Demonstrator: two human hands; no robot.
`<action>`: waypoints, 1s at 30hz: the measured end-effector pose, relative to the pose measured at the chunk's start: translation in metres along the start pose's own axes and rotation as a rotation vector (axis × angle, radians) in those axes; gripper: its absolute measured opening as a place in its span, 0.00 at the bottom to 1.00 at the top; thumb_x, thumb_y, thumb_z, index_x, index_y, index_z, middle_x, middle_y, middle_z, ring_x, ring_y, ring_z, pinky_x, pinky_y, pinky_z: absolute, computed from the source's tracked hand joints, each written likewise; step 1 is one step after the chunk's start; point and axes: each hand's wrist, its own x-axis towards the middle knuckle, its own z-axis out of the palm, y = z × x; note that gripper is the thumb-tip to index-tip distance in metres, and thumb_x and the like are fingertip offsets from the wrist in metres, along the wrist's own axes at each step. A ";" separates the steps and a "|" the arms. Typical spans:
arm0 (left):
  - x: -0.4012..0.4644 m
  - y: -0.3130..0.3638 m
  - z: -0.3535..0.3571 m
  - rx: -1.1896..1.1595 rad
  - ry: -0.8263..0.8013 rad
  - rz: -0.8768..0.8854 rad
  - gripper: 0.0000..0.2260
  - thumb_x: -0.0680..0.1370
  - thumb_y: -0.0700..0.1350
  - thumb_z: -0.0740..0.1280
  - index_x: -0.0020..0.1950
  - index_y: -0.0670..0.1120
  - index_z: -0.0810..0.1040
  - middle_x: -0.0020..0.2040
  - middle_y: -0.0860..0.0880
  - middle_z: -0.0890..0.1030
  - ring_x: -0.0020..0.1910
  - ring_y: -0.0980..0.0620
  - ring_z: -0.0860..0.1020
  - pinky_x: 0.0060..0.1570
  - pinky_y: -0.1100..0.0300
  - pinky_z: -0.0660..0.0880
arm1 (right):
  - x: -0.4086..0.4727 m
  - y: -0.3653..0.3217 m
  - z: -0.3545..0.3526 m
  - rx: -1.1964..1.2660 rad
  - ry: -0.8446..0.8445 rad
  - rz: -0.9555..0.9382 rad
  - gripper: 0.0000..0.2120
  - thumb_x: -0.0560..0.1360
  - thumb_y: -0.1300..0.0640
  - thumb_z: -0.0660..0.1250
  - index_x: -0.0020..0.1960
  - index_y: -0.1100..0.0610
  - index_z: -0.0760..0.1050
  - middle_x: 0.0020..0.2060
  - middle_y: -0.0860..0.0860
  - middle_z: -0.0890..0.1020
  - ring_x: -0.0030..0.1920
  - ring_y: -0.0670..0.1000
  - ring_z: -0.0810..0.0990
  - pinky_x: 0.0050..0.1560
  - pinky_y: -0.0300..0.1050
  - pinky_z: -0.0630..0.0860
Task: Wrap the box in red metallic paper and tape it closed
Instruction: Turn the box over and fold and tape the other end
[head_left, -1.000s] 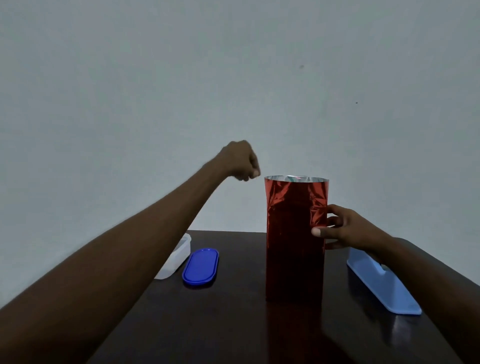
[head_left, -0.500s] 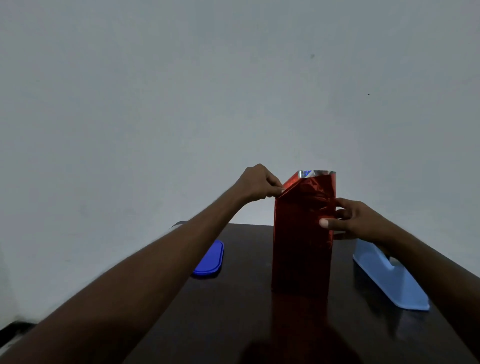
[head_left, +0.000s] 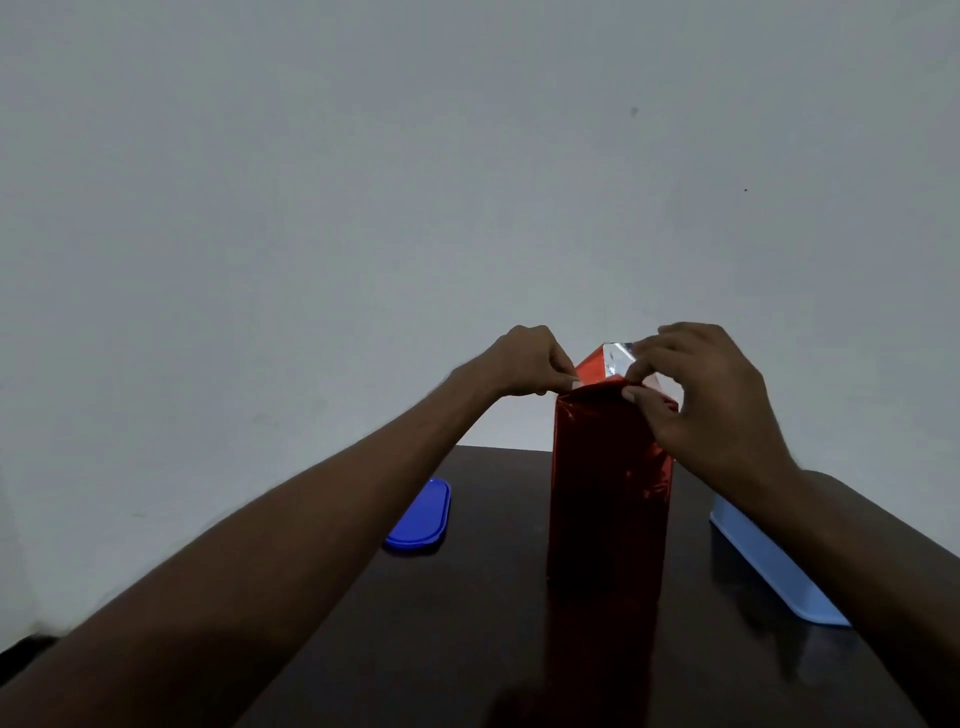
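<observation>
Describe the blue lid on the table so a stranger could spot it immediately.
On the dark table, look left of the tall red-wrapped box. The deep blue lid lies flat there, an oval, darker than the pale blue object at the right.

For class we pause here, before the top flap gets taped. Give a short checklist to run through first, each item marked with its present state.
1. Wrapped box stands upright on the table: ok.
2. Left hand pinches the near top edge of the red paper: ok.
3. Right hand holds the top fold down: ok.
4. Top fully closed: not ok, the silver inner side shows.
5. Tape ready in a hand: cannot tell.
6. Blue lid lies apart from the box: ok.
</observation>
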 end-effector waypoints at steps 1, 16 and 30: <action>0.000 0.000 -0.001 0.009 -0.020 -0.006 0.07 0.76 0.44 0.70 0.52 0.48 0.87 0.25 0.63 0.77 0.28 0.62 0.76 0.30 0.70 0.70 | -0.002 0.000 0.000 -0.011 0.000 -0.014 0.06 0.69 0.59 0.77 0.45 0.57 0.82 0.50 0.52 0.84 0.60 0.56 0.76 0.56 0.43 0.69; 0.008 0.000 -0.002 0.033 -0.137 0.028 0.11 0.77 0.52 0.71 0.58 0.51 0.85 0.47 0.51 0.81 0.38 0.55 0.80 0.36 0.64 0.75 | -0.009 -0.014 0.013 -0.130 -0.011 -0.094 0.04 0.69 0.61 0.76 0.42 0.61 0.83 0.43 0.54 0.84 0.52 0.59 0.77 0.49 0.53 0.75; 0.028 0.007 -0.006 0.060 -0.331 -0.057 0.19 0.81 0.56 0.63 0.61 0.44 0.82 0.54 0.48 0.82 0.48 0.50 0.76 0.43 0.61 0.74 | -0.029 -0.013 0.022 -0.123 0.021 -0.045 0.04 0.71 0.60 0.75 0.45 0.60 0.84 0.48 0.53 0.84 0.57 0.58 0.76 0.53 0.51 0.74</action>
